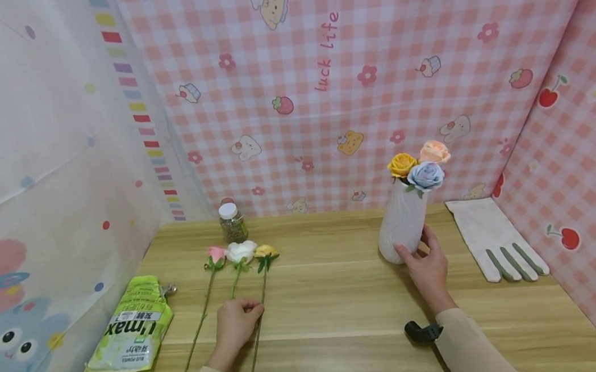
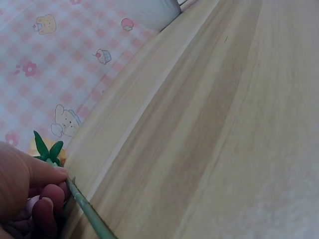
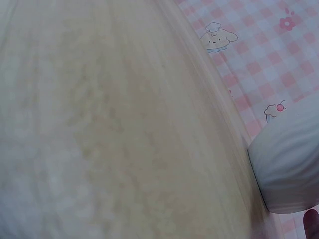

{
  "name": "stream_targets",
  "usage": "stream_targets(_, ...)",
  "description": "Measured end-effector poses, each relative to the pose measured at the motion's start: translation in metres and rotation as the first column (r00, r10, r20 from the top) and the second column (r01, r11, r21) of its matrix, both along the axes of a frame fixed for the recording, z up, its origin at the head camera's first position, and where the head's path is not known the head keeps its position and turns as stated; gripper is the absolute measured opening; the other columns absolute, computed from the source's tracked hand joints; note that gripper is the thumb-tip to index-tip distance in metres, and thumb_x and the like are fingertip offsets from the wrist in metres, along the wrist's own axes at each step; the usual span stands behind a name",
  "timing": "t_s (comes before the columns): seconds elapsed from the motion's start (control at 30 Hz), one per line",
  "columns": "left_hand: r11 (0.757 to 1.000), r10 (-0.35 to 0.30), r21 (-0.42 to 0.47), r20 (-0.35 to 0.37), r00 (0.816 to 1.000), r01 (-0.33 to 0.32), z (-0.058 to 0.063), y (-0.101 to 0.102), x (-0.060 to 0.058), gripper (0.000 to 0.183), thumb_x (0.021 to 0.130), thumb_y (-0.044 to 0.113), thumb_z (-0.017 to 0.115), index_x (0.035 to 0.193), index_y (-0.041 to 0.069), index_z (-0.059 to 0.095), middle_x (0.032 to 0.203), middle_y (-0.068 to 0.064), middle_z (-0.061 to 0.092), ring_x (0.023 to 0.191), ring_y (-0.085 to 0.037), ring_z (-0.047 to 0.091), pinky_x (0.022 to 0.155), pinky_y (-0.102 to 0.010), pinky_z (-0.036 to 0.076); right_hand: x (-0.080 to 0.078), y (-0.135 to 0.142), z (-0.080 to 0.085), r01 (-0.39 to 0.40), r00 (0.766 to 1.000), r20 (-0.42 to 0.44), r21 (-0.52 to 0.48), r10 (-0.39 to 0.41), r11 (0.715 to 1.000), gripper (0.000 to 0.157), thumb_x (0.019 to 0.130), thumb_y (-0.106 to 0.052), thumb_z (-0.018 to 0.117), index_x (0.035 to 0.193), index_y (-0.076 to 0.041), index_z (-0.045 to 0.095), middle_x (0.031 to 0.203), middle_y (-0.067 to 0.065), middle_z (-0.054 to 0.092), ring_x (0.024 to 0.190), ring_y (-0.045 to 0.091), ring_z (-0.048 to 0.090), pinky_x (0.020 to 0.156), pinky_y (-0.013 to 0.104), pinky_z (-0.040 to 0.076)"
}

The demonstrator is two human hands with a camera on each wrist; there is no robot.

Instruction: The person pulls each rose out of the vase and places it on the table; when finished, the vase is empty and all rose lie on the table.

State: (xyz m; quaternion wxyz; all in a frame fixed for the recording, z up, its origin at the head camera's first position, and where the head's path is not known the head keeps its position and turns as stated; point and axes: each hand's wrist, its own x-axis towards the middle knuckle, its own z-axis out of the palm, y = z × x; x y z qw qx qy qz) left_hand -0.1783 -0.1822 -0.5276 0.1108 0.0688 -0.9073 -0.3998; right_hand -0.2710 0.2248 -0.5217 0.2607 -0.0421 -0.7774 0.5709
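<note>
Head, L hand: L hand (image 1: 236, 324) pinching stem of yellow rose (image 1: 266, 253), rightmost of 3 loose on tbl (image 1: 336, 309); white rose (image 1: 242, 252) + pink rose (image 1: 216, 255) to its L.
Head, R hand: R hand (image 1: 428, 269) gripping vase (image 1: 403, 219) low on R side; 3 blooms (image 1: 425, 176) in it.
Head, edges: bag (image 1: 132, 327) far L, jar (image 1: 234, 224) behind loose roses, glove (image 1: 496, 239) R of vase.
L wrist: stem btwn thumb & fingers.
R wrist: vase at R edge, fingertip nr; grip can't tell here.

Wood tbl (image 1: 336, 314) w/ green bag (image 1: 135, 327), jar (image 1: 234, 226), 3 roses (image 1: 241, 251) & glove (image 1: 487, 234) on it; vase (image 1: 401, 216) on/just above, unclear.
</note>
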Motion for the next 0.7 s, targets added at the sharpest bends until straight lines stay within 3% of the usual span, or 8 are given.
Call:
stream_targets(0.27, 0.998, -0.017, 0.054, 0.014, 1.000, 0.016, 0.003, 0.001, 0.002, 0.005, 0.081, 0.011, 0.077, 0.080, 0.007, 0.077, 0.060, 0.002, 0.066, 0.045, -0.007, 0.056, 0.045, -0.024, 0.046, 0.000, 0.001, 0.001, -0.011, 1.000, -0.001, -0.011, 0.011, 1.000, 0.079, 0.078, -0.027, 0.081, 0.146, -0.015, 0.041, 0.132, 0.009, 0.053, 0.119, 0.018, 0.050, 0.089, 0.029, 0.050)
stream_targets(0.53, 1.000, -0.012, -0.022, -0.028, 1.000, 0.011, 0.008, 0.004, 0.003, 0.004, 0.080, 0.014, 0.078, 0.079, 0.010, 0.078, 0.070, 0.003, 0.070, 0.062, -0.009, 0.061, 0.057, -0.028, 0.049, 0.001, 0.001, 0.002, -0.021, 1.000, -0.003, -0.021, 0.021, 1.000, 0.079, 0.078, -0.024, 0.081, 0.146, -0.014, 0.041, 0.133, 0.010, 0.052, 0.120, 0.020, 0.049, 0.089, 0.031, 0.050)
stream_targets(0.7, 1.000, -0.018, -0.003, -0.055, 0.998, 0.018, 0.021, 0.011, 0.001, 0.007, 0.081, 0.015, 0.077, 0.083, 0.009, 0.078, 0.071, 0.003, 0.069, 0.061, -0.008, 0.058, 0.054, -0.026, 0.047, 0.001, 0.001, 0.003, -0.018, 1.000, -0.006, -0.014, 0.018, 1.000, 0.078, 0.078, -0.028, 0.081, 0.145, -0.014, 0.042, 0.132, 0.010, 0.053, 0.119, 0.018, 0.049, 0.088, 0.031, 0.050)
